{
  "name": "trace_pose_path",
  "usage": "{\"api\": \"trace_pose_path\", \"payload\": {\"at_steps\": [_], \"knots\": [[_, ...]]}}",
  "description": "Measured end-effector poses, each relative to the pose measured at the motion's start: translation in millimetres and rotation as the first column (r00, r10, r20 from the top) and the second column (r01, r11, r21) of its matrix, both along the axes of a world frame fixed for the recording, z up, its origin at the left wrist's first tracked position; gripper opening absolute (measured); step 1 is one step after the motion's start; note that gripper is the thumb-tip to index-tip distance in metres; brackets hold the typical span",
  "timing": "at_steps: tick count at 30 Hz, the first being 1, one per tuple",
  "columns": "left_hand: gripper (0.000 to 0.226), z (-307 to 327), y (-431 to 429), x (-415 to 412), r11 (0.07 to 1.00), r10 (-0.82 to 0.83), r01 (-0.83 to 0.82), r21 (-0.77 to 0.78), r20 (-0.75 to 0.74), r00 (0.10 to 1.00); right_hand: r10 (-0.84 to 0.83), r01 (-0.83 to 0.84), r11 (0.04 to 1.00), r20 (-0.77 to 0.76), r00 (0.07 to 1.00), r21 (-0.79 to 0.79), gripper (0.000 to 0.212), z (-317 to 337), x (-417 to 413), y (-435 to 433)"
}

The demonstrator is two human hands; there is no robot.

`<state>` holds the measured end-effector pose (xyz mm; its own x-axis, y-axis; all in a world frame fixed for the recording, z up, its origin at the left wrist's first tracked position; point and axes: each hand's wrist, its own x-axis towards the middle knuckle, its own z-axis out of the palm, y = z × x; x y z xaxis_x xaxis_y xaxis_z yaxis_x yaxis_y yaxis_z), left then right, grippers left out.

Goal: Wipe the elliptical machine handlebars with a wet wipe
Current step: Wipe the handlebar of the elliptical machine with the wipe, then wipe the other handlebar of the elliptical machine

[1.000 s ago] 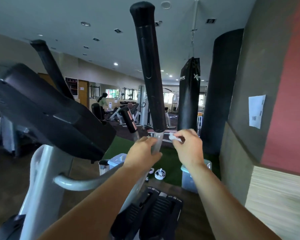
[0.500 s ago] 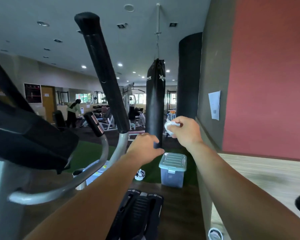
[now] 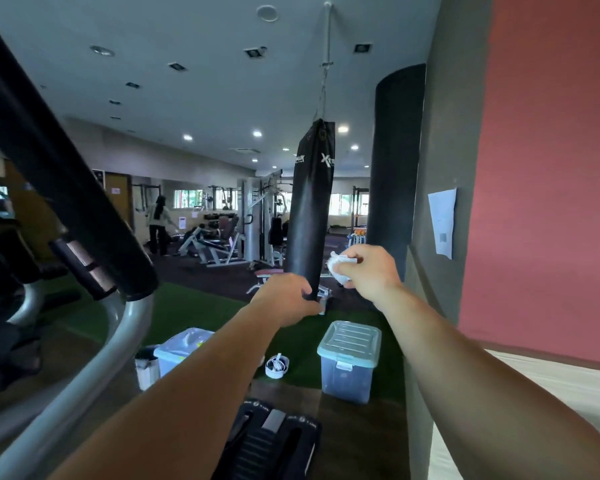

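Both of my arms reach forward in the head view, the only view there is. My right hand [image 3: 373, 271] pinches a crumpled white wet wipe [image 3: 340, 270] between thumb and fingertips; the wad sticks out on the hand's left side, held up in the air and touching nothing else. My left hand [image 3: 284, 299] is a little lower and just beside the right one, its back towards me and its fingers curled under. I see nothing in it, but the palm is hidden, so I cannot tell whether it grips anything.

The elliptical's handlebar [image 3: 66, 188] is far to the left, well apart from both hands: a thick black foam grip slanting down from the upper left corner, ending where a silver tube [image 3: 132, 327] curves away below it. A shorter black handle [image 3: 84, 268] with copper-coloured plates lies just left of it. The black pedal [image 3: 274, 441] sits at the bottom edge between my forearms.

Beyond my hands hangs a black punching bag [image 3: 310, 209]. On the green turf [image 3: 201, 313] stand a lidded plastic box [image 3: 349, 362] and, further left, a second box [image 3: 181, 348]. A white sheet of paper [image 3: 442, 223] is stuck on the grey wall to the right.
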<state>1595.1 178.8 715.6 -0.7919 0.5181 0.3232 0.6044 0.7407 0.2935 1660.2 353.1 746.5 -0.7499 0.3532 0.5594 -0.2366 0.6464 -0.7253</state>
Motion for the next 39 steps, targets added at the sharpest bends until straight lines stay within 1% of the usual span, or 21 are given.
{"api": "trace_pose_path", "payload": {"at_steps": [2, 4, 6, 8, 11, 15, 18, 21, 23, 26, 28, 30, 32, 34, 36, 39], "knots": [[0.053, -1.4, 8.4, -18.4, 0.999, 0.03, -0.03, -0.022, 0.0, 1.0, 0.02, -0.02, 1.0, 0.019, 1.0, -0.024, 0.01, -2.0, -24.2, 10.4], [0.056, -2.9, 15.0, -42.7, 0.997, 0.067, -0.066, -0.025, 0.011, 0.998, 0.048, -0.048, 0.998, 0.017, 0.999, -0.031, 0.009, -6.2, -58.6, 20.6], [0.05, -3.2, 18.3, -67.7, 0.995, 0.088, -0.088, -0.04, -0.005, 0.996, 0.07, -0.07, 0.997, 0.009, 0.998, -0.034, 0.006, -11.9, -94.5, 27.7], [0.045, -4.3, 17.8, -91.2, 0.993, 0.104, -0.105, -0.051, -0.027, 0.994, 0.102, -0.101, 0.992, -0.003, 0.995, -0.069, 0.008, -15.7, -127.5, 28.8], [0.043, -1.3, 11.6, -127.0, 0.989, 0.144, -0.144, -0.024, -0.012, 0.99, 0.178, -0.177, 0.976, -0.007, 0.984, -0.129, 0.007, -17.0, -177.6, 25.9], [0.048, 12.6, 0.7, -168.0, 0.973, 0.22, -0.221, -0.06, -0.034, 0.975, 0.24, -0.241, 0.964, -0.019, 0.97, -0.112, 0.005, -8.7, -234.9, 17.0], [0.056, 24.5, -13.1, -191.0, 0.947, 0.311, -0.314, -0.07, -0.049, 0.949, 0.309, -0.311, 0.945, -0.035, 0.95, -0.1, 0.006, 2.5, -274.6, 4.4], [0.055, 40.5, -35.0, -199.5, 0.912, 0.4, -0.405, -0.059, -0.08, 0.913, 0.406, -0.409, 0.912, -0.069, 0.911, -0.03, 0.007, 14.3, -312.1, -20.4], [0.053, 53.1, -51.4, -194.6, 0.873, 0.479, -0.485, -0.058, -0.091, 0.873, 0.53, -0.536, 0.843, -0.103, 0.841, -0.039, 0.006, 23.9, -328.7, -45.6], [0.045, 76.9, -82.4, -174.4, 0.757, 0.63, -0.646, -0.099, -0.154, 0.761, 0.684, -0.698, 0.712, -0.146, 0.715, -0.08, 0.01, 46.1, -345.6, -96.5], [0.037, 97.4, -103.9, -151.2, 0.65, 0.722, -0.754, -0.092, -0.233, 0.651, 0.771, -0.792, 0.601, -0.185, 0.609, -0.104, 0.016, 65.6, -345.9, -132.4], [0.038, 120.7, -123.4, -116.9, 0.527, 0.803, -0.847, -0.072, -0.284, 0.524, 0.838, -0.867, 0.483, -0.224, 0.497, -0.121, 0.01, 83.9, -337.0, -168.0], [0.039, 142.7, -139.5, -74.5, 0.403, 0.862, -0.915, -0.035, -0.323, 0.392, 0.888, -0.926, 0.363, -0.264, 0.377, -0.104, 0.022, 101.4, -320.7, -203.2], [0.041, 162.1, -151.2, -28.4, 0.299, 0.892, -0.954, 0.013, -0.358, 0.275, 0.917, -0.965, 0.254, -0.302, 0.263, -0.07, 0.023, 117.3, -291.5, -236.2], [0.043, 178.4, -151.8, 12.3, 0.219, 0.896, -0.975, 0.033, -0.402, 0.187, 0.93, -0.987, 0.163, -0.334, 0.153, 0.001, 0.021, 131.8, -251.2, -259.0], [0.038, 204.1, -137.5, 51.9, 0.151, 0.822, -0.988, -0.028, -0.553, 0.141, 0.919, -0.999, -0.039, -0.392, -0.043, 0.018, 0.018, 153.6, -192.7, -277.8]]}}
